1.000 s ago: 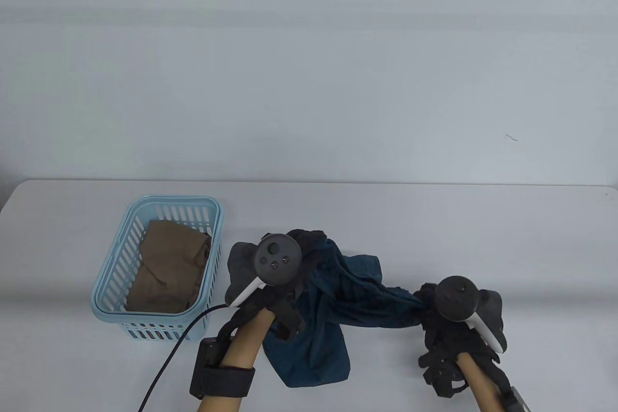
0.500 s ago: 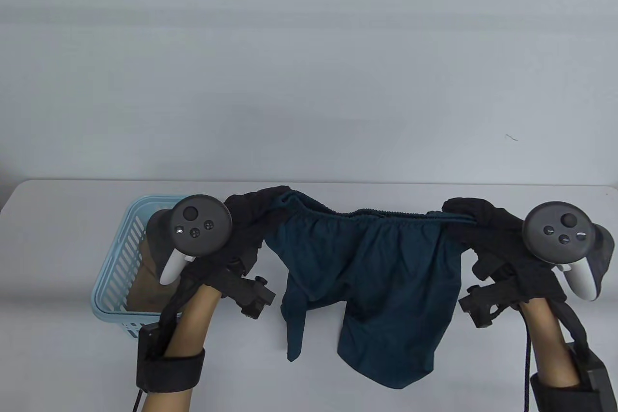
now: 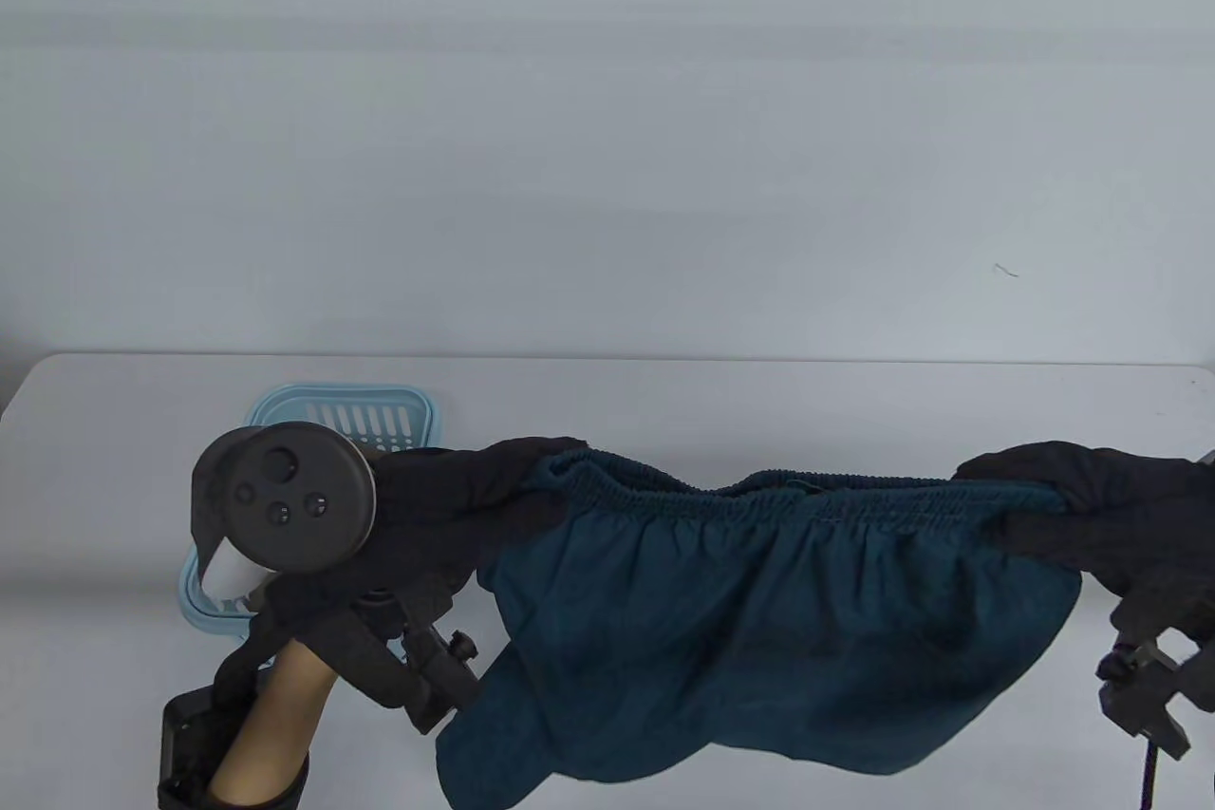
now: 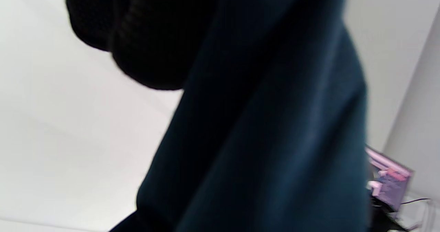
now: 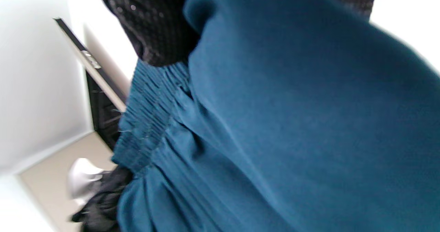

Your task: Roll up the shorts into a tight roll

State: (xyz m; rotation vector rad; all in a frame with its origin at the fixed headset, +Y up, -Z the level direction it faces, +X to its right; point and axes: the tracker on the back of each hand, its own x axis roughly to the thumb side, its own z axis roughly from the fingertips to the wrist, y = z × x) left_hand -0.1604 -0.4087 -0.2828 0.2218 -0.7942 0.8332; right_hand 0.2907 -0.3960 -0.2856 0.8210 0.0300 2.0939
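I have my black-gloved left hand [image 3: 446, 497] and right hand [image 3: 1092, 506] each gripping an end of the dark teal fabric shorts' [image 3: 759, 630] elastic waistband, fingers closed on it, the garment stretched above the white table [image 3: 854, 411] for laying flat.

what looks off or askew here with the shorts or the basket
Nothing is damaged or spilled. The teal fabric shorts hang stretched by the waistband between the left hand and right hand, sagging slightly mid-band. The light blue plastic basket sits upright, mostly hidden behind the left hand.
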